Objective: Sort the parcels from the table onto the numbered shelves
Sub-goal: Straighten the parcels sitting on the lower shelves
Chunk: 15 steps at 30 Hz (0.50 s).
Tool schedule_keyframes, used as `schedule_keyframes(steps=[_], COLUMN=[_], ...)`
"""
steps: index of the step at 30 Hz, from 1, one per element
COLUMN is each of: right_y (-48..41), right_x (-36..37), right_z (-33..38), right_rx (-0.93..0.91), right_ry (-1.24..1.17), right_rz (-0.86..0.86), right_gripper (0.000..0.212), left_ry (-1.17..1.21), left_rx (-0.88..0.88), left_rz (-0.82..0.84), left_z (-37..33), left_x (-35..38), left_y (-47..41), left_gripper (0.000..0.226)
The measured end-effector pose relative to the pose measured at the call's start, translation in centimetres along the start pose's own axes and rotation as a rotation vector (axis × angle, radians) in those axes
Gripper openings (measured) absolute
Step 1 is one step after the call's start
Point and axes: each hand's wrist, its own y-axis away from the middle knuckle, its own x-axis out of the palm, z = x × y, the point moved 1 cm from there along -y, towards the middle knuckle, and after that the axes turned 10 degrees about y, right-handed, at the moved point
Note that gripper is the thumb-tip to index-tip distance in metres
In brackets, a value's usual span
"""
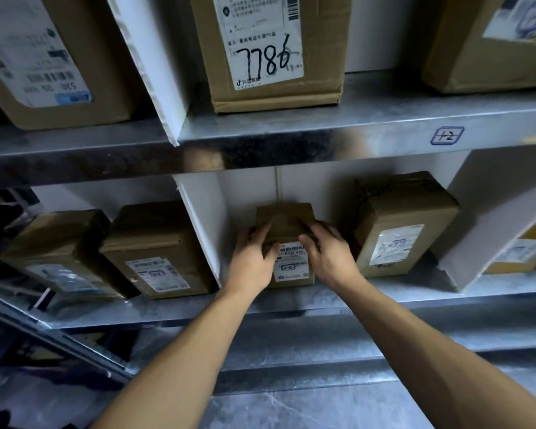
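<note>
A: Both arms are stretched out to the lower shelf (384, 292), and there's a small brown parcel (287, 230) standing on it, white label facing us.

B: The left hand (250, 261) is wrapped round the parcel's left side, fingers curled onto the front by the label. The right hand (328, 258) clasps the right side, thumb across the front. So both hands are gripping that one parcel.

A: Where does it sit exactly?

B: In the middle bay, just right of the white divider (203, 230) and well in from the shelf's near edge. To its right, close but apart, there's a bigger taped box (399, 221) tilted a little, label out.

A: And left of the divider?

B: Two more brown parcels (158, 249) side by side, labels toward us, the far-left one in shadow.

A: Up top?

B: The upper shelf (322, 125) carries a tall carton (273, 51) with "7786" handwritten on its label. On the shelf's front edge to the right is a blue boxed mark (447, 135) reading "1-2". More cartons stand left and right of it, blurred.

A: The little label on the held parcel?

B: Barcode and a boxed number, too small to read.
</note>
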Motion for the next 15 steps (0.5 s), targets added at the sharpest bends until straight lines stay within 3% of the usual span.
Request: schedule_keyframes(steps=[5, 12, 15], right_y=[1.1, 4.6, 5.2], right_x=[-1.3, -5.1, -6.7], right_z=[0.8, -0.3, -1.3], right_rx=[-0.006, -0.222, -0.229], right_ry=[0.077, 0.446, 0.521], right_rz=[-0.027, -0.124, -0.16], right_gripper=[0.04, 0.038, 0.039], left_ry=[-0.087, -0.127, -0.183], left_rx=[0.031, 0.249, 0.349], left_rz=[0.054, -0.001, 0.01], left_z=[-1.2, -2.3, -3.5], left_x=[-1.2, -2.3, -2.2], left_y=[0.4, 2.5, 3.0], left_gripper=[0.054, 0.05, 0.048])
